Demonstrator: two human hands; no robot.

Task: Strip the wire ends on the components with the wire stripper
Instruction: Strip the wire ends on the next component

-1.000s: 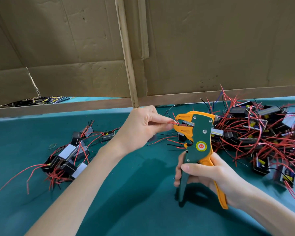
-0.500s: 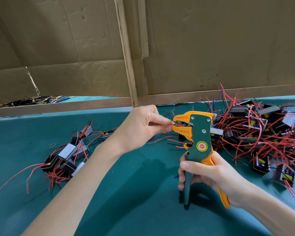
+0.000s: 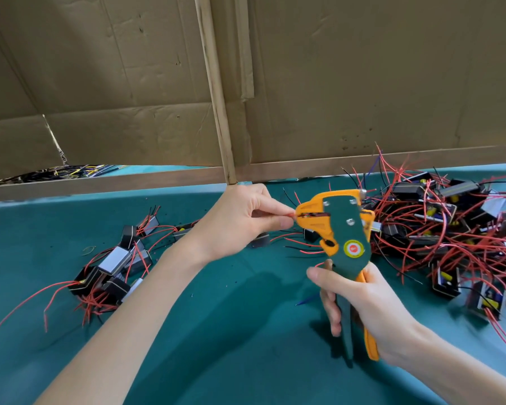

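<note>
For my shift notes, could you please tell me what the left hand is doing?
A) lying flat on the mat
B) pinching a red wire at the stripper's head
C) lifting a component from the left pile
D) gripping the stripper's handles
B: the left hand pinches a red wire at the orange head of the wire stripper, whose handles the right hand grips.

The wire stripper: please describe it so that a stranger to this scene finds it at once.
On the green table, look between the small pile and the big pile of components. The right hand grips the wire stripper there. It is the only tool, green and orange with a round yellow label.
</note>
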